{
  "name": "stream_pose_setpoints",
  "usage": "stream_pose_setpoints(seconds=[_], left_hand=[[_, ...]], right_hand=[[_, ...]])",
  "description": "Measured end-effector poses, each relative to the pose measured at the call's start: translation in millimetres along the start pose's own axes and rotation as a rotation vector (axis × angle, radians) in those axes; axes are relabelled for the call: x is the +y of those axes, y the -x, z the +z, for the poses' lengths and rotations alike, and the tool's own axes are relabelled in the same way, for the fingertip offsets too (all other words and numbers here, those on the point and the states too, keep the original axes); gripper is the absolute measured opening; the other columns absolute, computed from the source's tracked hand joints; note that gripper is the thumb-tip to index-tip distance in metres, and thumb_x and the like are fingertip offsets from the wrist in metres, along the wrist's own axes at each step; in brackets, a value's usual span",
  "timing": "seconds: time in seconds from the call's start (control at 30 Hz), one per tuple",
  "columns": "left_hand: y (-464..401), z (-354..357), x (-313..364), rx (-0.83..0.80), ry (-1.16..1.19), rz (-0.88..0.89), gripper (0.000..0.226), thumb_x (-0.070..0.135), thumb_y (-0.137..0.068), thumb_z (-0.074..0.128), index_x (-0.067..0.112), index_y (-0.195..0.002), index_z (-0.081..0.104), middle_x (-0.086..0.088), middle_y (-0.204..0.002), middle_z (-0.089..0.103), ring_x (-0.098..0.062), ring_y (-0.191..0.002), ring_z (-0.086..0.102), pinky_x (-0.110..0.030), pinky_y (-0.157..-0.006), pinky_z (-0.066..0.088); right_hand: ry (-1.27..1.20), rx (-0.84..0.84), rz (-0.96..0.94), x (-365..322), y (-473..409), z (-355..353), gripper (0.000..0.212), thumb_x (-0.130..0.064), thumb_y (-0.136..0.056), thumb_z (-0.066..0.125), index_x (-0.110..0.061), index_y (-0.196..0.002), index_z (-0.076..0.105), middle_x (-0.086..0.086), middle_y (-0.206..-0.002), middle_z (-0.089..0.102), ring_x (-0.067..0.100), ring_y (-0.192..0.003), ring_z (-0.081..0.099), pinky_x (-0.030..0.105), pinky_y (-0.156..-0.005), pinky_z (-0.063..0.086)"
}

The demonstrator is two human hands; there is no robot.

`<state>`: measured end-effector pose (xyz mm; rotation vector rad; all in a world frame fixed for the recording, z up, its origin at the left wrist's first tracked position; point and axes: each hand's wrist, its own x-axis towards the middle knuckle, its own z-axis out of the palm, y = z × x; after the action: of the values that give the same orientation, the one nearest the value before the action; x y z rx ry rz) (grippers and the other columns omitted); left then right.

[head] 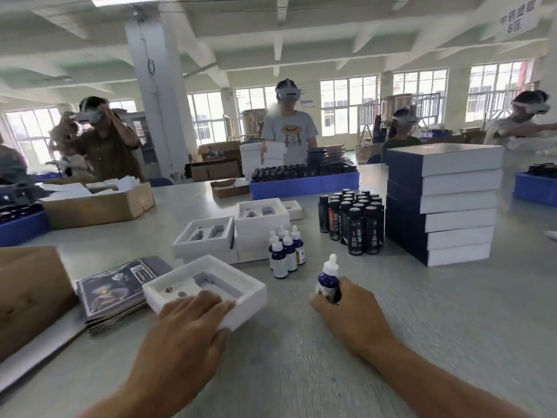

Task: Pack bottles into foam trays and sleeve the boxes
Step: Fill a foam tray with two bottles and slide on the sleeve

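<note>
Dropper bottle [328, 280] base inside right hand [349, 309] grip; tray [208, 285] near edge under left hand [193, 324], perhaps gripped.
</note>
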<state>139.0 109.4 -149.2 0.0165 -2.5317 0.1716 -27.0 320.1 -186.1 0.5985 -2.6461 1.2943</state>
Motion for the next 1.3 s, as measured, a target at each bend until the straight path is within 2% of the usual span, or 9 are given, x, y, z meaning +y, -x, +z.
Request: stream_pose_setpoints(seconds=[0.13,0.33,0.47,0.6,0.73,0.87,1.0,1.13,1.3], left_hand=[[30,-11,50,-0.115,0.091,0.112,0.054,0.041,-0.045,0.094,0.033,-0.095,0.076,0.014,-0.088,0.067,-0.004,-0.068,0.065,-0.020,-0.046,0.051],[32,-16,73,-0.100,0.339,0.097,0.050,0.064,-0.088,0.043,0.040,-0.128,0.060,0.020,-0.125,0.056,-0.003,-0.115,0.053,-0.029,-0.097,0.044],[35,-10,47,0.090,0.491,-0.149,0.041,0.056,-0.098,0.037,0.034,-0.110,0.070,0.017,-0.119,0.059,-0.009,-0.114,0.055,-0.034,-0.095,0.046],[40,5,10,0.007,0.478,-0.301,0.029,0.045,-0.099,0.045,0.039,-0.116,0.067,0.019,-0.136,0.050,-0.003,-0.132,0.035,-0.038,-0.109,0.034],[39,15,7,-0.092,0.498,-0.221,0.035,0.043,-0.102,0.036,0.041,-0.113,0.068,0.028,-0.127,0.046,0.034,-0.116,0.009,-0.007,-0.107,0.008],[36,16,8,-0.067,0.538,-0.147,0.040,0.035,-0.099,0.036,0.028,-0.106,0.074,0.012,-0.119,0.065,0.038,-0.102,0.016,0.008,-0.095,-0.001],[38,18,9,-0.129,0.472,-0.211,0.048,0.051,-0.099,0.027,0.036,-0.128,0.061,0.019,-0.136,0.055,0.009,-0.130,0.024,-0.014,-0.111,0.015],[38,14,14,-0.156,0.460,-0.283,0.044,0.046,-0.103,0.030,0.032,-0.139,0.051,0.014,-0.141,0.052,-0.003,-0.137,0.026,-0.038,-0.112,0.030],[37,12,15,-0.159,0.504,-0.316,0.042,0.043,-0.103,0.033,0.031,-0.140,0.049,0.014,-0.141,0.051,0.000,-0.137,0.025,-0.040,-0.112,0.031]], right_hand=[[-0.106,0.022,0.024,-4,5,-6,0.021,-0.044,-0.087,0.067,-0.025,-0.084,0.060,-0.005,-0.078,0.064,0.009,-0.069,0.058,0.025,-0.061,0.043],[-0.272,0.026,0.047,-7,13,-12,0.024,-0.038,-0.086,0.071,-0.015,-0.085,0.065,0.006,-0.074,0.069,0.016,-0.062,0.061,0.034,-0.063,0.050],[-0.287,0.000,0.036,-4,12,-11,0.021,-0.041,-0.086,0.071,-0.020,-0.088,0.065,0.003,-0.074,0.070,0.016,-0.064,0.065,0.030,-0.060,0.049],[-0.277,-0.022,0.009,-1,7,-12,0.018,-0.038,-0.087,0.071,-0.021,-0.085,0.067,-0.001,-0.070,0.071,0.015,-0.065,0.068,0.027,-0.058,0.047],[-0.249,-0.032,-0.001,-2,8,-17,0.019,-0.038,-0.086,0.072,-0.021,-0.093,0.069,-0.003,-0.075,0.072,0.014,-0.067,0.068,0.025,-0.059,0.044],[-0.114,0.039,-0.085,-25,19,-29,0.023,-0.046,-0.087,0.067,-0.024,-0.092,0.065,-0.005,-0.077,0.069,0.010,-0.068,0.063,0.024,-0.056,0.040],[0.066,-0.059,-0.259,-57,40,-26,0.045,-0.067,-0.080,0.058,-0.022,-0.087,0.060,-0.011,-0.068,0.057,0.001,-0.057,0.052,0.012,-0.051,0.035],[0.259,-0.306,-0.373,-74,61,-14,0.087,-0.076,-0.073,0.058,-0.032,-0.145,0.038,-0.015,-0.069,0.055,-0.001,-0.058,0.056,0.014,-0.054,0.041],[0.444,-0.361,-0.497,-79,69,-19,0.078,-0.085,-0.071,0.046,-0.042,-0.135,0.044,-0.014,-0.069,0.059,-0.001,-0.062,0.057,0.020,-0.059,0.043]])
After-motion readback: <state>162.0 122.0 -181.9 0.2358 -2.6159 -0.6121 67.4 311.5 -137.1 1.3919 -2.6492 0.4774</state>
